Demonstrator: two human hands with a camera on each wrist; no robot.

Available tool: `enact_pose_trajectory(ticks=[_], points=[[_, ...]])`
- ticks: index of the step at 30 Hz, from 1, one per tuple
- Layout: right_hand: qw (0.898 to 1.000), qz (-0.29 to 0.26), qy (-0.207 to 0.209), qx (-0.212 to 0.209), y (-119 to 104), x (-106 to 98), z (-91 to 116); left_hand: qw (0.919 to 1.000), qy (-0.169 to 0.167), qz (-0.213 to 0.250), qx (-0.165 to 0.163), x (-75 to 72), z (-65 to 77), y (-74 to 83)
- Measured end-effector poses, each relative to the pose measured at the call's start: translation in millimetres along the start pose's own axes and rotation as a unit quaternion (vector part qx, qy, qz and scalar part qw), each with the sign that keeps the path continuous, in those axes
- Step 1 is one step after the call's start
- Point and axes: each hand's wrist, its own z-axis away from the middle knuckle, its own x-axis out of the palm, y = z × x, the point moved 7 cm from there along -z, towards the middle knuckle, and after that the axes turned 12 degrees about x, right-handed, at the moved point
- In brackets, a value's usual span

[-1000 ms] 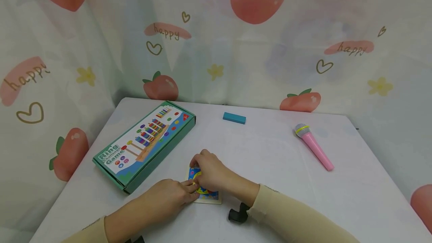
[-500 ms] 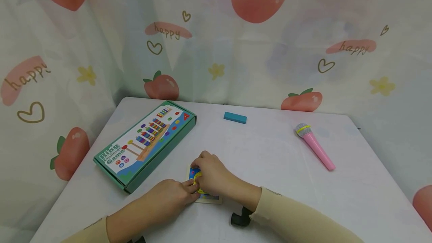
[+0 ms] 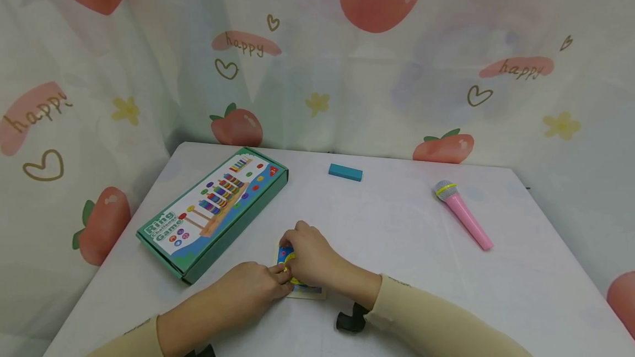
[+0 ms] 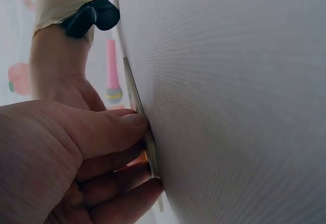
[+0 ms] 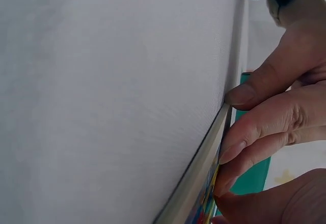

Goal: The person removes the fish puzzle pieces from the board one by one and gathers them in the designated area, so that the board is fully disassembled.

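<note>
A small flat puzzle board with a pale rim and a blue and yellow picture lies near the front middle of the table. My left hand grips its near left side, thumb along the edge and fingertips on top. Over the picture, my right hand has bent fingers, pinching at a blue and yellow puzzle piece mostly hidden beneath it. In the left wrist view the board appears edge-on, flat against the table. Its thick pale edge also shows in the right wrist view.
A green Ring Challenge Game box lies at the left. Farther back is a small teal block. A pink toy microphone rests at the right. A black strap piece sits by the right wrist. Printed curtains surround the table's back and sides.
My right hand has shifted slightly down over the picture and covers more of its lower part. The left hand stays in nearly the same place.
</note>
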Motion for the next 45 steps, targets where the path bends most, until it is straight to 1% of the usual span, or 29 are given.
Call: enact_pose_trajectory(ticks=[5, 12, 15, 19, 22, 29, 33, 36, 39, 42, 45], points=[[1.000, -0.002, -0.007, 0.007, 2.0, 3.5, -2.6, 0.9999, 0.002, 0.010, -0.006, 0.8, 0.9, 0.1], [1.000, -0.002, -0.013, 0.018, 4.7, 9.7, -5.5, 0.9999, 0.013, 0.006, -0.009, 0.9, 2.2, 1.1], [1.000, 0.002, -0.011, 0.016, 4.0, 9.6, -5.2, 0.9998, 0.019, -0.001, -0.006, 0.9, 2.0, 1.1], [1.000, 0.007, -0.007, 0.012, 2.5, 8.1, -4.7, 0.9994, 0.028, -0.022, 0.001, -0.6, 1.2, 1.7], [1.000, 0.008, -0.006, 0.010, 1.9, 6.5, -4.2, 0.9992, 0.029, -0.027, 0.001, -2.0, 0.5, 1.8], [1.000, 0.022, 0.003, 0.003, 0.4, 3.8, -1.9, 0.9998, 0.014, 0.004, -0.014, -2.4, -0.8, -0.6], [1.000, 0.020, 0.005, 0.000, -2.0, 3.7, -0.7, 0.9997, 0.008, 0.014, -0.020, -1.2, -1.9, -0.5], [1.000, 0.020, 0.006, 0.001, -2.7, 3.4, -0.3, 0.9997, 0.009, 0.013, -0.020, -0.9, -2.0, -0.3], [1.000, 0.022, 0.010, 0.002, -2.1, 3.3, -0.8, 0.9997, 0.017, 0.007, -0.016, -2.3, -0.9, 0.3], [1.000, 0.016, 0.009, 0.006, -0.7, 4.6, -2.0, 0.9996, 0.026, -0.002, -0.012, -3.8, 0.1, 1.0], [1.000, 0.007, 0.007, 0.011, 0.7, 6.7, -3.2, 0.9996, 0.026, 0.000, -0.014, -3.5, 0.1, 1.0]])
